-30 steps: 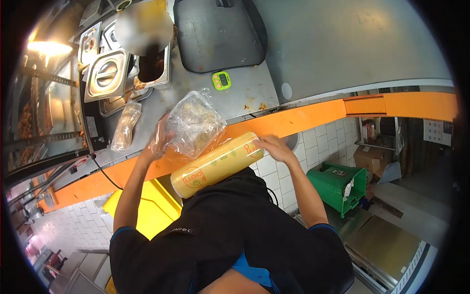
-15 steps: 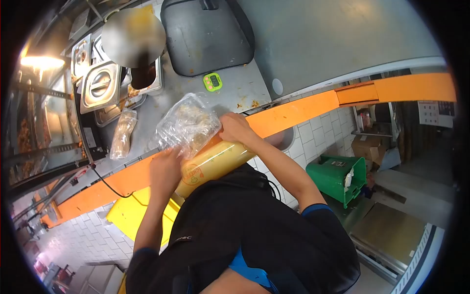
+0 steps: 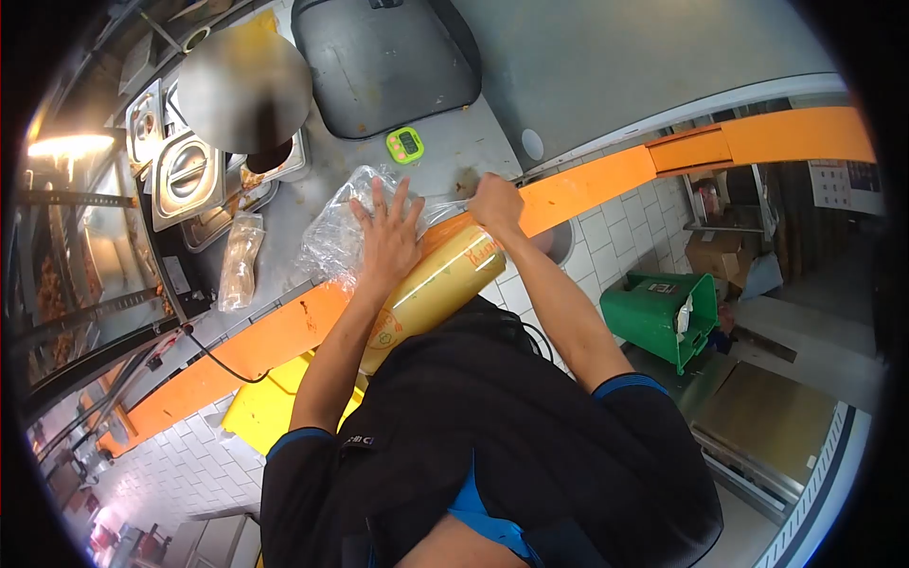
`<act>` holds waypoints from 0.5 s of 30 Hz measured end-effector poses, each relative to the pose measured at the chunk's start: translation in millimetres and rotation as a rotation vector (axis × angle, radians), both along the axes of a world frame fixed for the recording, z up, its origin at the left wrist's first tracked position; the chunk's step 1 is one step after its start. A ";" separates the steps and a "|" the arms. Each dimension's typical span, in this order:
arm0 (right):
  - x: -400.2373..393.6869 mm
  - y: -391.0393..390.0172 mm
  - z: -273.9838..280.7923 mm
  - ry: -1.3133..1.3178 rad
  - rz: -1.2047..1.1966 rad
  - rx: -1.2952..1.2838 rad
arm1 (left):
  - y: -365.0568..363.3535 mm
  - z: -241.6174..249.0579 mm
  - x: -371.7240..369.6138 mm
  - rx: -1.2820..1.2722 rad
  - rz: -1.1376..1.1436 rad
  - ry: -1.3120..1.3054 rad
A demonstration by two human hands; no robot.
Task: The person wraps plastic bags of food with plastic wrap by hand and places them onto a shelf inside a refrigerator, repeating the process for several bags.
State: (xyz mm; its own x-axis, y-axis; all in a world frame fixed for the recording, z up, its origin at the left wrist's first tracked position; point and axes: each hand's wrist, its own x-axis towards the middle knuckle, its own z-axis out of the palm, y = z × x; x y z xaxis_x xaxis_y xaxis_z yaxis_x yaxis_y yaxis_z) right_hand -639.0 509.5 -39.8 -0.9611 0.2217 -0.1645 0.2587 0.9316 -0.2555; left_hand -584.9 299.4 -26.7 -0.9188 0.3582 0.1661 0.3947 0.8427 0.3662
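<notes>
Just beyond the thick, glossy, yellow cylindrical roll point(image 3: 443, 290), on the grey metal desk point(image 3: 292, 248), pressing on a crumpled, clear plastic-wrapped bundle point(image 3: 331, 225) with the left hand point(image 3: 388, 237), held flat, with fingers spread wide. Beyond the right end of the roll, gripping a thin, stretched strand of clear plastic film point(image 3: 445, 205) in the right hand point(image 3: 496, 202), curled into a fist. Well apart from each other, with only the strand running from fist to bundle.

Partly under the left palm and fingers in the bundle's case, and to the left of the right fist. Nearer the body in the roll's case, lying aslant between the desk's orange edging point(image 3: 568, 197) and the black top point(image 3: 511, 407), with the left forearm crossing over the lower left part.

Creased, shiny and see-through on the bundle's outside; hard to tell what is inside through the glare. Smooth on the roll, with red lettering towards both ends and small green marks between. Also left of the roll, past the bundle, lying lengthwise: a narrow, brownish, clear-wrapped packet point(image 3: 242, 262). Farther beyond the roll: a lime-green digital timer point(image 3: 404, 145).
</notes>
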 end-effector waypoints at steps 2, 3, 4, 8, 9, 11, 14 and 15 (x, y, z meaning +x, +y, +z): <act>17.3 32.8 -21.9 0.112 -0.348 -0.222 | 4.4 -3.2 6.6 0.033 0.020 -0.008; 24.0 57.0 -49.3 0.232 -0.492 -0.399 | 4.4 -1.8 4.6 0.028 0.028 -0.003; 31.6 82.1 -43.1 0.291 -0.851 -0.637 | 2.8 -0.4 3.8 0.019 0.036 0.005; 67.3 148.2 -32.3 0.470 -0.729 -0.837 | 6.3 3.0 -1.1 -0.036 0.036 0.006; 79.9 131.2 -37.6 0.364 -0.483 -0.977 | 8.5 3.4 1.1 -0.042 0.058 0.013; 107.4 36.7 -0.1 0.347 -0.159 -0.812 | 16.4 0.9 2.3 -0.060 0.072 0.015; 148.8 1.8 30.6 0.297 -0.369 -0.552 | 25.9 -6.3 -6.9 -0.102 0.160 0.016; 159.6 2.2 26.3 0.151 -0.630 -0.558 | 31.6 -11.3 -17.9 -0.147 0.287 -0.014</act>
